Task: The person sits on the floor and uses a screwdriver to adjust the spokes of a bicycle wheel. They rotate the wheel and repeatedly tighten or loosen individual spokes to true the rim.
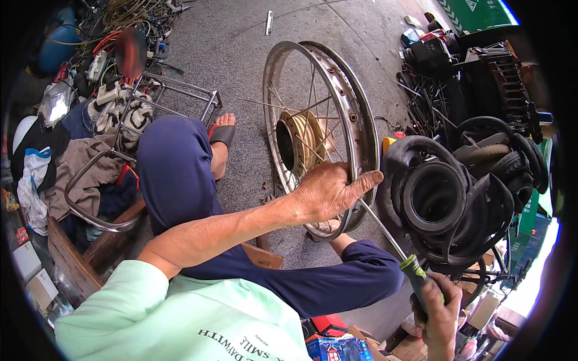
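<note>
A metal spoked wheel rim with a gold-coloured hub stands on edge on the ground between my feet. Thin spokes run between hub and rim, and one sticks out past the rim's left side. My left hand is closed around the rim's near right part, thumb along its outer face. In my right hand is a screwdriver with a green and dark handle, held at lower right. Its long shaft slants up to the rim beside my left thumb; whether the tip touches a spoke end is hidden.
Black tyres are piled close to the wheel's right. Behind them lie loose tools and a black rack. At left are a metal tube frame, clothes and tangled cables. Boxes sit by my right knee; a small strip lies ahead.
</note>
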`<action>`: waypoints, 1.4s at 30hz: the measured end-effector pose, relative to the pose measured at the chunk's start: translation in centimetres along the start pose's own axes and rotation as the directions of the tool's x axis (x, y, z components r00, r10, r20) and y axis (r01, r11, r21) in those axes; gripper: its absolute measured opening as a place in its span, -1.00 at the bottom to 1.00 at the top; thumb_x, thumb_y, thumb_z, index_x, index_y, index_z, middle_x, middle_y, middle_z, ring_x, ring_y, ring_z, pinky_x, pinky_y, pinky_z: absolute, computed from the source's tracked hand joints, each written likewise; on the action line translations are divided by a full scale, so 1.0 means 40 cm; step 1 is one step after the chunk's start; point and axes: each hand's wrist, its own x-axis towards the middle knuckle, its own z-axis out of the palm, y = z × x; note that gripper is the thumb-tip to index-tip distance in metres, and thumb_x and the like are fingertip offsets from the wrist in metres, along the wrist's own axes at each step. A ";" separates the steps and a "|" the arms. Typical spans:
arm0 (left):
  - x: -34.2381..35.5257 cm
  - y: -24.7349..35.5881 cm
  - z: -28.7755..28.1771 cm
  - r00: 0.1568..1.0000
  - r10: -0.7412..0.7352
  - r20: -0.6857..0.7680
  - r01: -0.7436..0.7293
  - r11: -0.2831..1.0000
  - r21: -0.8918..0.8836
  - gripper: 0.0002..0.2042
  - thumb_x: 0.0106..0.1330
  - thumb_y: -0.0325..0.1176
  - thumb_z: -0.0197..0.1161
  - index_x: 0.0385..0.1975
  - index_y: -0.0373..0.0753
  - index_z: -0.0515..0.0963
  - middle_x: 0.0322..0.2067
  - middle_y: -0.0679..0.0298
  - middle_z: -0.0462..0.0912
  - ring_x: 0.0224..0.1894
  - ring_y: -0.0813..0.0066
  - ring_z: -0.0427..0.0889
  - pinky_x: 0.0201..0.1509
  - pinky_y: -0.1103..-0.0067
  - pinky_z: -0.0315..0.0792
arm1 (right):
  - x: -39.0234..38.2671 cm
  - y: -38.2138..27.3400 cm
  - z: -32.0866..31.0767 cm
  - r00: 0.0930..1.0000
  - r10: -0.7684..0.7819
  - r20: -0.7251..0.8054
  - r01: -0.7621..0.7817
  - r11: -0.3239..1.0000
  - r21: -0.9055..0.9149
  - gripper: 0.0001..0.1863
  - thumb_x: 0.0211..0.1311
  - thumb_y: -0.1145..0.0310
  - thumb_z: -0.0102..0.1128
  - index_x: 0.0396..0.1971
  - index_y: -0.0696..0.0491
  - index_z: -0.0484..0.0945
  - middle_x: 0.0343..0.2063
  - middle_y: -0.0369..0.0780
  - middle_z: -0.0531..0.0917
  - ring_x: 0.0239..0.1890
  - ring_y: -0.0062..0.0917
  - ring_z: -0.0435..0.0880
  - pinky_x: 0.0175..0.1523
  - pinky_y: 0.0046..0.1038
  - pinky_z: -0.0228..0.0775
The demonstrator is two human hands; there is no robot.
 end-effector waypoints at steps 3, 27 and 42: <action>0.001 0.001 -0.002 1.000 -0.021 0.004 0.021 1.000 0.018 -0.31 0.43 0.30 -0.04 -0.44 -0.35 0.59 -0.62 0.17 0.58 -0.49 0.39 0.58 -0.30 0.38 0.49 | 0.001 -0.036 0.009 0.592 -0.689 0.419 0.684 0.155 -0.712 -0.51 0.12 0.28 0.41 0.01 0.22 0.54 -0.52 -0.13 0.56 -0.60 -0.39 0.53 -0.52 -0.39 0.30; 0.003 0.000 -0.004 1.000 0.010 0.023 -0.010 1.000 0.021 -0.28 0.40 0.34 -0.04 -0.42 -0.35 0.60 -0.67 0.16 0.53 -0.50 0.31 0.59 -0.33 0.35 0.48 | -0.020 0.016 0.058 0.505 -0.707 0.495 0.332 -0.370 -0.868 -0.46 0.10 0.40 0.32 0.13 0.20 0.52 -0.50 -0.12 0.45 -0.56 -0.33 0.47 -0.53 -0.33 0.23; -0.021 0.029 -0.011 0.961 0.209 -0.180 -0.112 0.892 0.439 -0.54 0.44 -0.01 0.09 -0.47 -0.31 0.67 -0.59 0.08 0.63 -0.47 0.21 0.65 -0.36 0.36 0.53 | 0.018 -0.010 0.009 0.968 0.057 0.245 -0.017 0.987 -0.162 -0.62 0.31 0.15 0.25 -0.21 0.23 0.59 -0.68 -0.24 0.55 -0.78 -0.62 0.42 -0.69 -0.55 0.16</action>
